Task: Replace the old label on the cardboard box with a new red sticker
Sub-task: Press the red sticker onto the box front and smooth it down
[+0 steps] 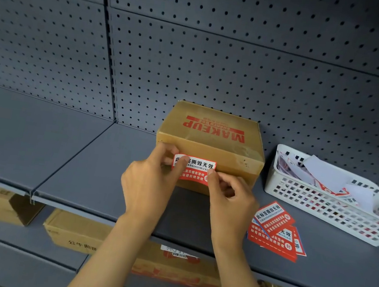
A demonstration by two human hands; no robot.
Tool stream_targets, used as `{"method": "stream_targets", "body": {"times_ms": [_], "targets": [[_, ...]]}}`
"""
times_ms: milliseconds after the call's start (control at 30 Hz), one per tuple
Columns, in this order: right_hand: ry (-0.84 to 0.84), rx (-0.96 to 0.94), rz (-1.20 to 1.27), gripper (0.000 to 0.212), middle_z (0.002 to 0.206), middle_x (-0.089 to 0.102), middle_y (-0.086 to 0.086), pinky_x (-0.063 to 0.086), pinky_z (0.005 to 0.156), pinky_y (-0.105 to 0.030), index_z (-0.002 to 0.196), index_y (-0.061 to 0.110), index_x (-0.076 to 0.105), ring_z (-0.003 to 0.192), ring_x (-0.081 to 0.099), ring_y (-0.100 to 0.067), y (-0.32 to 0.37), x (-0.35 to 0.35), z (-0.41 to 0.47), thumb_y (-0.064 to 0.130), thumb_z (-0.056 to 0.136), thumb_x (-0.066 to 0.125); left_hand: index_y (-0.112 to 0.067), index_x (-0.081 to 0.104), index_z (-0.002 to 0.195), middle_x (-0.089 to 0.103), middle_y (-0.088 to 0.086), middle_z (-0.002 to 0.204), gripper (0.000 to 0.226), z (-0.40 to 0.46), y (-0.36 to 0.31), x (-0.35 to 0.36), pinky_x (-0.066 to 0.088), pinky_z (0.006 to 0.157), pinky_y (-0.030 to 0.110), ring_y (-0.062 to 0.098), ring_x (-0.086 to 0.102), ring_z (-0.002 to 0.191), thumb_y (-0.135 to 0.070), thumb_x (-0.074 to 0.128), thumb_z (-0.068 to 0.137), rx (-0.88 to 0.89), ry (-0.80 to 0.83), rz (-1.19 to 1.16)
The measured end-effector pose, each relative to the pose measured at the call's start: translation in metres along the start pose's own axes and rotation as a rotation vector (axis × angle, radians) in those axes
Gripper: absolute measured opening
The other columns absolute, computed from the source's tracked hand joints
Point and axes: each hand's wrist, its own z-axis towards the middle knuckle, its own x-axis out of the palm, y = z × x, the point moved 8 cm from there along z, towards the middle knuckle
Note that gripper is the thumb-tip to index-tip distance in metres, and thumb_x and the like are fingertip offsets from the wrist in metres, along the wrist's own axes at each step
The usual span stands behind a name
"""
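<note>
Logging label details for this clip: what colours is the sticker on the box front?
The sticker is red with a white band bearing black text; the head view shows it.

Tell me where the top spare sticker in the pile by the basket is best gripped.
Probably the top sticker by its upper-right corner, coming from the right: that end lies free on the shelf, clear of the stickers fanned beneath it.

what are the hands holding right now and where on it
The red sticker on the front of the cardboard box: the left hand pinches its left end, the right hand its lower right corner.
</note>
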Motion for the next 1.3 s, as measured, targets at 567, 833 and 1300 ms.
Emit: {"method": "stream_targets", "body": {"times_ms": [567, 833, 1300], "targets": [[-0.060, -0.019, -0.093, 0.023, 0.069, 0.063, 0.008, 0.043, 0.056, -0.005, 0.079, 0.017, 0.066, 0.060, 0.058, 0.002, 0.002, -0.003, 0.000, 0.035, 0.083, 0.080, -0.023, 0.051, 0.109, 0.059, -0.001, 0.089, 0.058, 0.025, 0.015, -0.026, 0.050, 0.061, 0.038, 0.024, 0.060, 0.079, -0.063, 0.073, 0.073, 0.130, 0.027, 0.197], [-0.063, -0.187, -0.183, 0.038, 0.064, 0.051, 0.005, 0.040, 0.062, -0.024, 0.072, 0.019, 0.052, 0.069, 0.047, -0.017, 0.023, 0.002, -0.003, 0.043, 0.078, 0.081, -0.025, 0.053, 0.135, 0.047, 0.000, 0.144, 0.070, 0.017, -0.011, 0.002, 0.040, 0.108, 0.035, 0.024, 0.036, 0.141, -0.059, 0.073, 0.077, 0.344, 0.220, 0.070], [0.006, -0.310, -0.394, 0.031, 0.088, 0.064, 0.007, 0.042, 0.081, -0.042, 0.085, 0.024, 0.059, 0.095, 0.047, -0.022, 0.018, -0.004, 0.007, 0.043, 0.076, 0.083, -0.030, 0.051, 0.136, 0.045, -0.002, 0.136, 0.086, 0.024, -0.010, 0.009, 0.049, 0.091, 0.031, 0.019, 0.040, 0.126, -0.037, 0.092, 0.060, 0.357, 0.307, 0.062]]}}
